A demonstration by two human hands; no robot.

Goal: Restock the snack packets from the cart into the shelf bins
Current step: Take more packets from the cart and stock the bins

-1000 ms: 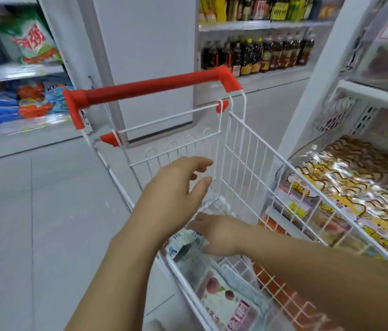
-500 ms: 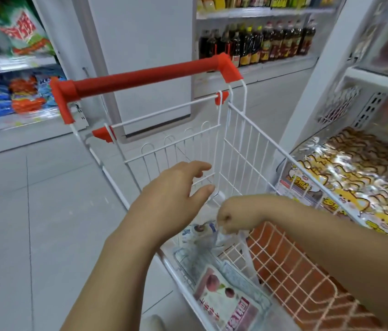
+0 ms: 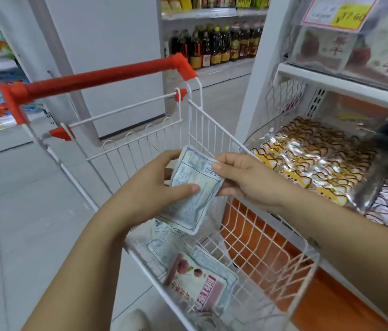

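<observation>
Head view, shop aisle, white wire cart (image 3: 208, 130) in the middle with its red handle (image 3: 97, 80) on the far side.

- Snack packet (image 3: 195, 194): held above the cart basket, tilted, with the side showing blue printed tables towards the camera. It hung clear of the other packets below.
- Left hand (image 3: 150, 187): gripped the packet's left edge, thumb lying across the printed face, fingers curled behind it.
- Right hand (image 3: 248, 180): pinched the packet's upper right edge, thumb on top, fingers tucked behind.
- Loose packets (image 3: 195, 283): several lay flat on the cart floor at the near end. The topmost showed red fruit and a pink label; the others lay blue-print side up.
- Shelf bin (image 3: 286, 99): just right of the cart, wire-sided, filled with glossy yellow-and-brown packets (image 3: 307, 168).
- The shelf above it held clear-wrapped packs behind a yellow price tag (image 3: 348, 16); the digits were too blurred to read.
- Dark bottles (image 3: 214, 44) stood in a row on a far shelf.
- A pale shoe (image 3: 133, 321) showed at the near edge on the grey floor.
</observation>
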